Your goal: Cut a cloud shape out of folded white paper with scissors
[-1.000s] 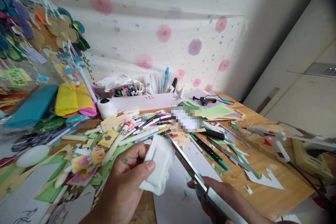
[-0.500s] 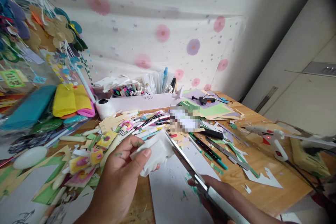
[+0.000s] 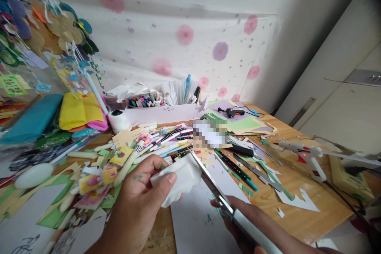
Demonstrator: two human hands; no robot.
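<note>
White tissue [image 3: 184, 175] just beside scissors [image 3: 213, 185]
Left hand [image 3: 145, 194] pinches it, thumb uppermost; right hand [image 3: 253, 215] wraps the handle.

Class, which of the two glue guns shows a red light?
The white glue gun at right; the black-and-orange glue gun, farther back, shows none.

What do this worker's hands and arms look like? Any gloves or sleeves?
The left hand and right hand are each a bare human grip, ungloved. Greenish smudges mark the left around its index finger. The visible forearms wear no sleeves; the right hand is partly hidden.
</note>
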